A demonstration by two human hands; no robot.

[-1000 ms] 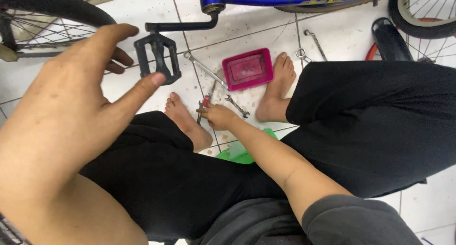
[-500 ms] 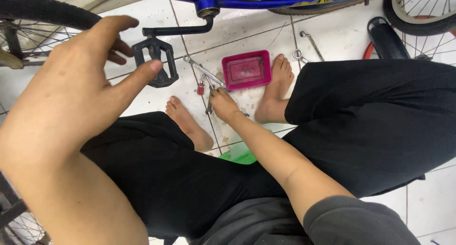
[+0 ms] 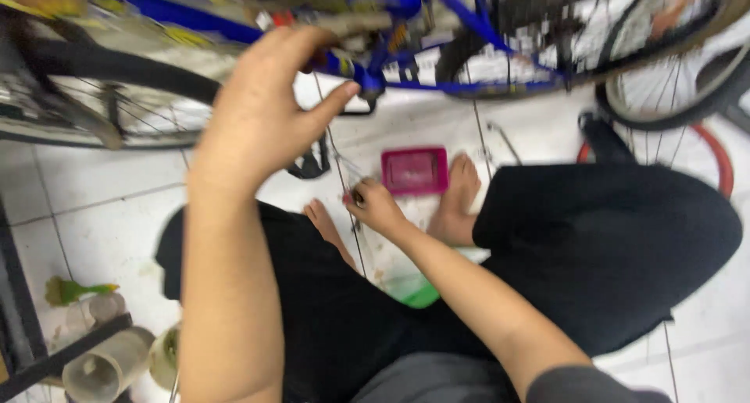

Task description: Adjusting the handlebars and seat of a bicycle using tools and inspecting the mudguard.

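The view is motion-blurred. My left hand (image 3: pixel 262 114) is raised, fingers spread and curved, its fingertips at the blue bicycle frame (image 3: pixel 437 39) near the crank; whether it grips the tube is unclear. My right hand (image 3: pixel 376 206) is down on the white tiled floor between my bare feet, closed around a small tool with a red handle (image 3: pixel 348 200). A pink rectangular tray (image 3: pixel 415 171) lies just beyond that hand. The black pedal (image 3: pixel 312 162) hangs partly hidden behind my left wrist.
Bicycle wheels stand at left (image 3: pixel 86 98) and right (image 3: pixel 664 98), with a red-rimmed tyre (image 3: pixel 715 157) behind. A green object (image 3: pixel 422 293) shows between my black-trousered legs. Cardboard tubes (image 3: pixel 109 364) and a black rack bar (image 3: pixel 23 309) sit at lower left.
The camera tilted up and back, bringing more of the bicycle into view. My left hand rose to the blue frame. My right hand closed on the red-handled tool by the pink tray.
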